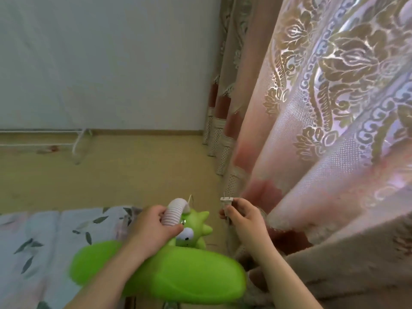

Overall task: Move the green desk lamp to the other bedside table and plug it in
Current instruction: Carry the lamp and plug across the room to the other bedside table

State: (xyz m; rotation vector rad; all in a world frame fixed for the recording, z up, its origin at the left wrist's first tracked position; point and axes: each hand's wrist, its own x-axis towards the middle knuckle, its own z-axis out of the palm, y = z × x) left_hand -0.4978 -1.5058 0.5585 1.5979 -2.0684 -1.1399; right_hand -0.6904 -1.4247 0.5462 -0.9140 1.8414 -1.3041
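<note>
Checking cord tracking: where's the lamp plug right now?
Head view, lower centre-right: the plug is pinched in the right hand, prongs up, between the green lamp and the pink curtain.

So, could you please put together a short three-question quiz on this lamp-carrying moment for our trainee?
1. True or false: the left hand grips the green lamp by its ribbed neck.
2. What does the right hand hold? A) curtain B) plug C) pillow
3. Fill in: the plug has its prongs pointing ____.

Key: 1 true; 2 B; 3 up, with no socket in view.
</note>
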